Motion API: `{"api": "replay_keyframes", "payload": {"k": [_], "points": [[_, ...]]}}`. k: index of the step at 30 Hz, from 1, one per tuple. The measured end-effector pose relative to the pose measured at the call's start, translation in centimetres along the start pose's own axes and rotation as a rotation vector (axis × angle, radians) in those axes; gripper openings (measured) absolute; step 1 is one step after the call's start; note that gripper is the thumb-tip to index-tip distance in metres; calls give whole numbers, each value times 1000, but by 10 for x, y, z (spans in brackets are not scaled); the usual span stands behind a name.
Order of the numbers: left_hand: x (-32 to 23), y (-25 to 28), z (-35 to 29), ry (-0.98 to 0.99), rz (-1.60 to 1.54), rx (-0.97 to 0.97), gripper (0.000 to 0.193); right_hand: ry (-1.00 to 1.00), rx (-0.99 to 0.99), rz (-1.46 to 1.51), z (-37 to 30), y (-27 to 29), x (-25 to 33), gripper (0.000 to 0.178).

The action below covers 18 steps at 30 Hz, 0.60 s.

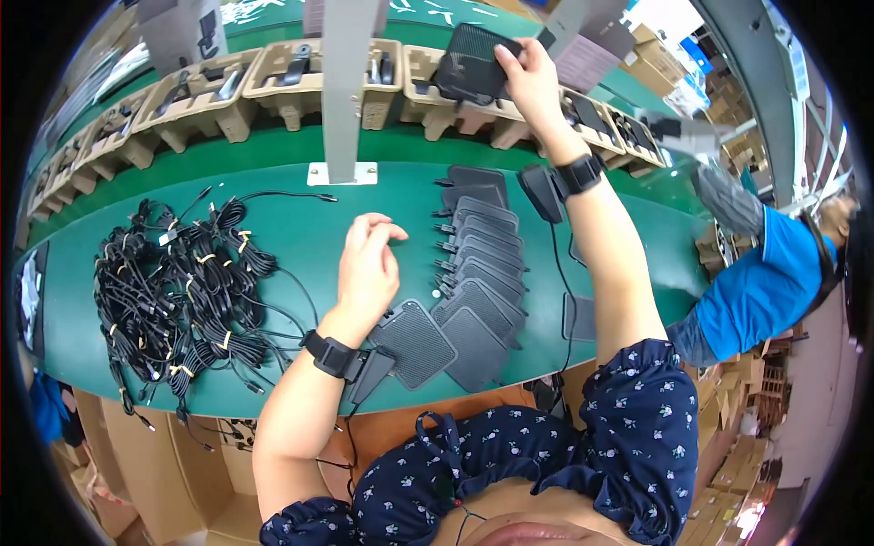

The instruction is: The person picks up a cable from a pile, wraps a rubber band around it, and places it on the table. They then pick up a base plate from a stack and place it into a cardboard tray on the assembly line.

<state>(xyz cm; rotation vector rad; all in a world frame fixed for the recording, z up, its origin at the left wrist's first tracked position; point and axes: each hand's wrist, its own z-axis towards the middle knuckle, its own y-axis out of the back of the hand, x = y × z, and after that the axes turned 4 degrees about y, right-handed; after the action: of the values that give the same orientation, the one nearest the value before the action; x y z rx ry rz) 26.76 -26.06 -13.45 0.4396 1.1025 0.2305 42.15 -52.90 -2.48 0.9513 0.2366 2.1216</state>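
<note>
Raised at the far side, my right hand (528,77) grips the edge of a black flat square panel with a mesh face (469,65). That panel overlaps a moulded pulp tray (417,65) on the raised green ledge. Over the green table (300,223), my left hand (369,268) has its fingers loosely bent and apart, with nothing visible in it. To its right, several similar dark panels (487,246) overlap in a curved row, small stubs sticking out on their left. A single mesh panel (414,344) lies near my left wrist. Left of that hand are tied black cables (182,291).
More pulp trays (205,100) holding black parts line the ledge. A grey metal post (344,91) rises from the table's middle. At right is a person in a blue shirt (760,273). An open cardboard box (159,464) stands below the front edge.
</note>
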Motion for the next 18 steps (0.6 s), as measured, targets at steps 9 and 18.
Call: {"api": "replay_keyframes", "payload": {"k": [9,18], "points": [[1,4,-2,-18,22,0,23,-208,86,253,53,-129,33,31],[1,4,-6,20,1,-17,22,275,359,-462,24,-151,15,29]]}}
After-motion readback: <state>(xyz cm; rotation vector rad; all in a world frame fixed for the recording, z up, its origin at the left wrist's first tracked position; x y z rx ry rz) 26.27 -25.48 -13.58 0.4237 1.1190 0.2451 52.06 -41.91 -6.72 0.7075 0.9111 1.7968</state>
